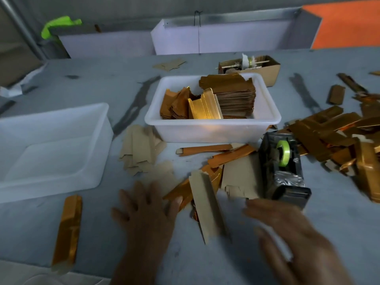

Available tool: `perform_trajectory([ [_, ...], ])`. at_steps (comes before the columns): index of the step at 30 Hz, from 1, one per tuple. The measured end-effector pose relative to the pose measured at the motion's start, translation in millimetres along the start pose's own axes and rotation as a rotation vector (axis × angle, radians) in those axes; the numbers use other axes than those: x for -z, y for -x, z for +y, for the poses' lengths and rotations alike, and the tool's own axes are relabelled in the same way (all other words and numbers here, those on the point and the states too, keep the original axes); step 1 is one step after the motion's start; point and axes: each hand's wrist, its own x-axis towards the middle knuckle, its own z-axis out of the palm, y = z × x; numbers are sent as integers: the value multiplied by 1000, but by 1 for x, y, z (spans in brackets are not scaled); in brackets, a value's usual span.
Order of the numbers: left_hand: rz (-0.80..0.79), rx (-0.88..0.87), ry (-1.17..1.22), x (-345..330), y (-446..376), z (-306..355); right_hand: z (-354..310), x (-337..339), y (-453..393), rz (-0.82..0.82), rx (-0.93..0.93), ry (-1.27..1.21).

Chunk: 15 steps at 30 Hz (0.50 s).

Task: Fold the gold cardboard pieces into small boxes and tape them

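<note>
Both my hands, left hand (144, 210) and right hand (287, 229), hover spread, gripping nothing. I judge I should pinch the half-folded cardboard piece (207, 206) along its creases, near the tape dispenser (283, 167).

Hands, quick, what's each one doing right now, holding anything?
Left hand: open, fingers spread, holding nothing.
Right hand: open, blurred, holding nothing, near the tape dispenser.
</note>
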Motion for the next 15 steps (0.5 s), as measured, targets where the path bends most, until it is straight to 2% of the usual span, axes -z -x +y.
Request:
perform_trajectory([
  [2,61,-45,-10,-5,4,1,-8,-19,-2,-162,44,180],
  [4,168,-118,82,-7,7,6,-11,-35,-4,-328,33,311],
  [6,273,-170,149,-8,6,8,-9,-45,-6,-406,25,385],
  [8,256,-137,175,0,1,8,-4,-51,-8,-373,21,414],
  [11,185,-99,336,12,-18,3,5,-55,-9,-262,-9,267],
  [13,177,-123,457,18,-24,3,6,-55,-7,-179,-33,249],
  [15,199,-160,479,22,-25,6,6,-54,-3,-103,-59,204],
])
